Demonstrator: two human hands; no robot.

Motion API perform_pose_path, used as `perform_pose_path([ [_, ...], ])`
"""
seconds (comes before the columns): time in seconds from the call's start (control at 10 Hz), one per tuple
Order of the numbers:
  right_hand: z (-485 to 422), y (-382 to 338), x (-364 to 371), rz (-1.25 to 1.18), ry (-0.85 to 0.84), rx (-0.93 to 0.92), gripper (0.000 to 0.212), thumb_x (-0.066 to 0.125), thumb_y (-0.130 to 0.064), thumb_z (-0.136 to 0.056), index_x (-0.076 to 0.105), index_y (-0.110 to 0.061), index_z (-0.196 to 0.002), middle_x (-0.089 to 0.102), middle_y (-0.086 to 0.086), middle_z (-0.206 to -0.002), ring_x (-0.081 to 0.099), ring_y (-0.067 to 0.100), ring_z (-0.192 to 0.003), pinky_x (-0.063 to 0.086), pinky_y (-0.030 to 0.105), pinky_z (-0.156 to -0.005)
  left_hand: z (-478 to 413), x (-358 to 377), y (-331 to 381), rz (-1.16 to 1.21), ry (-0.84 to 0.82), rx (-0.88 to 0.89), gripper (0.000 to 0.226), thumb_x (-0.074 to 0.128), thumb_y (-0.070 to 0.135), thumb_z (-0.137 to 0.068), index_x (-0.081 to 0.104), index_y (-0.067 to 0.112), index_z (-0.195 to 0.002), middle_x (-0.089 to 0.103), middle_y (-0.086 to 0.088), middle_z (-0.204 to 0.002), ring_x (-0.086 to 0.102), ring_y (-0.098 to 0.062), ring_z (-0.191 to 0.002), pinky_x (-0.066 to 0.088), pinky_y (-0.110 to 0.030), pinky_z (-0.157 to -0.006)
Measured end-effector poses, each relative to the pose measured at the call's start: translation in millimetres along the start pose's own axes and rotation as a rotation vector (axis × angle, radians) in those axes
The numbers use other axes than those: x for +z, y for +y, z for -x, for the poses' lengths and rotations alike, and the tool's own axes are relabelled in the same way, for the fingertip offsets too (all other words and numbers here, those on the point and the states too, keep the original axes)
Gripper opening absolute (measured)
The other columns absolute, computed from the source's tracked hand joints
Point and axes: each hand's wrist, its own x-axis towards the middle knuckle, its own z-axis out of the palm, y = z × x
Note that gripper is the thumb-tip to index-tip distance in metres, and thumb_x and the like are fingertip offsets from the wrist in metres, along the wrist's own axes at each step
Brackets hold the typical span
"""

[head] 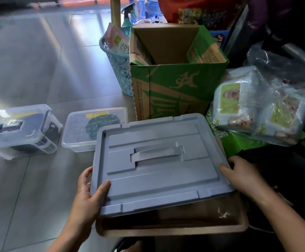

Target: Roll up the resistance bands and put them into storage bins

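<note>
the left hand (88,195) grips the near left edge of a grey-blue plastic lid (159,177), thumb laid flat on top and fingers curled under the rim; the right hand (242,175) clasps the right edge the same way, thumb on the rim. the lid is moulded in stepped rectangular panels, with a flat strap handle (157,153) folded down across its middle. it hangs tilted over a tan storage bin (184,230) just before the person, hiding most of the opening; what lies inside cannot be made out. beyond the lid's far edge stands an open cardboard box (175,88), printed green with an emblem, its side lettering too blurred to read. a perforated teal basket (120,70) sits beside it. to the left on the glossy tiled floor (38,60) rest a shallow clear container (77,135) with an unreadable yellow label, and a clear latched box (20,130). at right lie crinkled plastic-wrapped packs (257,106).
</note>
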Motion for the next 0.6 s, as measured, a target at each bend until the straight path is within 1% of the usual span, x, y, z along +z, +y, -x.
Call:
perform_pose_path([
  [0.1, -5, -27, 18, -0.052, -0.009, -0.100, 0.036, 0.056, -0.026, -0.087, 0.055, -0.001, -0.113, 0.062, 0.018, -0.110, 0.058, 0.032, -0.100, 0.046, 0.032, -0.079, -6, -24, 3, 0.009, 0.091, 0.016, 0.043, 0.054, 0.006, -0.089, 0.037, 0.032, -0.119, 0.058, -0.002, -0.094, 0.058, -0.024, -0.070, 0.053, -0.024, -0.051],
  [0.2, -5, -50, 36, -0.077, -0.044, -0.167, 0.037, 0.056, -0.027, -0.087, 0.048, -0.002, -0.113, 0.059, 0.016, -0.110, 0.056, 0.032, -0.101, 0.048, 0.037, -0.082, -19, -52, 5, -0.045, 0.133, 0.004, 0.044, 0.053, 0.010, -0.090, 0.038, 0.030, -0.126, 0.056, -0.004, -0.102, 0.058, -0.023, -0.072, 0.053, -0.025, -0.051],
  [0.3, -3, -55, 41, -0.114, -0.059, -0.154, 0.027, 0.059, -0.022, -0.085, 0.042, -0.006, -0.099, 0.053, 0.010, -0.097, 0.055, 0.029, -0.095, 0.047, 0.037, -0.077, -29, -69, -2, -0.105, 0.111, 0.011, 0.045, 0.050, 0.016, -0.093, 0.037, 0.023, -0.136, 0.054, -0.016, -0.120, 0.057, -0.021, -0.078, 0.046, -0.032, -0.067],
  [0.4, 3, -49, 36, -0.052, -0.092, -0.107, 0.027, 0.062, -0.020, -0.082, 0.042, -0.005, -0.092, 0.049, 0.006, -0.088, 0.051, 0.023, -0.083, 0.042, 0.030, -0.061, -26, -70, -8, -0.167, 0.099, 0.050, 0.038, 0.046, 0.013, -0.095, 0.043, 0.026, -0.130, 0.059, -0.010, -0.116, 0.059, -0.016, -0.081, 0.047, -0.027, -0.071],
  [0.5, 13, -37, 34, 0.074, -0.234, -0.075, 0.026, 0.063, -0.025, -0.081, 0.044, -0.008, -0.088, 0.050, 0.002, -0.083, 0.049, 0.014, -0.073, 0.032, 0.022, -0.049, -16, -71, -13, -0.224, 0.121, 0.109, 0.035, 0.047, 0.007, -0.094, 0.049, 0.039, -0.109, 0.062, 0.007, -0.100, 0.061, -0.002, -0.069, 0.049, -0.019, -0.068],
  [0.6, 15, -28, 33, 0.028, -0.334, -0.041, 0.039, 0.063, -0.036, -0.083, 0.046, -0.005, -0.100, 0.054, 0.002, -0.095, 0.053, 0.013, -0.080, 0.035, 0.018, -0.054, -7, -74, -13, -0.210, 0.113, 0.094, 0.043, 0.048, 0.005, -0.093, 0.048, 0.047, -0.098, 0.060, 0.009, -0.099, 0.058, -0.009, -0.083, 0.046, -0.026, -0.071],
])
